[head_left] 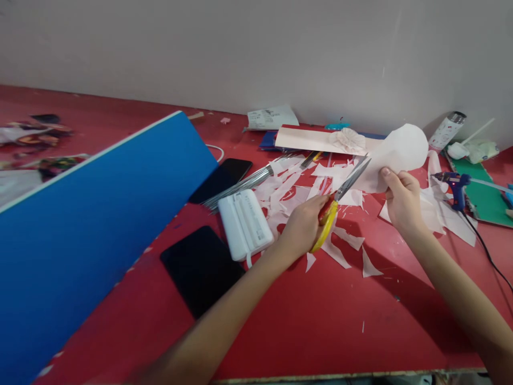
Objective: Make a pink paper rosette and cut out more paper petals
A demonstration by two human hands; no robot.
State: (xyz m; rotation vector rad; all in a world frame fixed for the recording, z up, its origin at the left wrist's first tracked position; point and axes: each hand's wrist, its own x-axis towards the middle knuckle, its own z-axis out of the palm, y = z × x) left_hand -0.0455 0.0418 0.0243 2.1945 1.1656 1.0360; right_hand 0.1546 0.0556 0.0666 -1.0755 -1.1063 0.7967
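My left hand (303, 223) is closed round the yellow and red handles of a pair of scissors (340, 200), whose blades point up and right at a sheet of pale pink paper (401, 152). My right hand (402, 199) pinches the lower edge of that paper and holds it above the red table (328, 321). The blade tips touch the paper's left edge. Several pale paper offcuts (292, 187) lie on the table under and behind the scissors.
A large blue board (92, 224) leans at the left. Two dark phones (200, 267) (222, 179), a white power bank (244, 224) and metal rods (244, 184) lie in the middle. A blue glue gun (457, 187) with black cord, a green mat (484, 195) and a can (447, 130) stand at the right.
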